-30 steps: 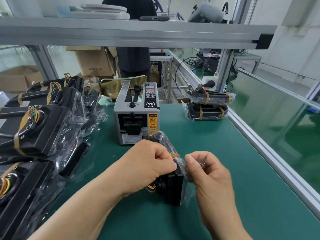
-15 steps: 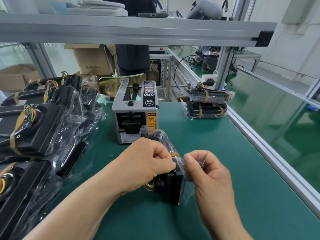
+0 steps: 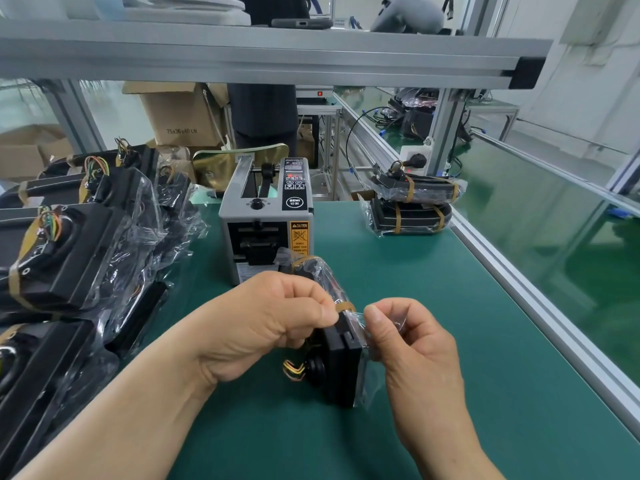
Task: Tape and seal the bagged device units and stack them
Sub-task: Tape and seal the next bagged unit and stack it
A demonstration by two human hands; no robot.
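We're mid-taping at bench (image 3: 450, 306) centre: L hand (image 3: 263, 327) pinches tape strip (image 3: 344, 306) on bagged device unit (image 3: 341, 368), R hand (image 3: 412, 344) pinches bag flap (image 3: 360, 329); next prob. needs firm press-down.

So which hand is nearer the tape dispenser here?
Left. The left hand sits just in front of the tape dispenser; the right hand is farther off, toward its front right.
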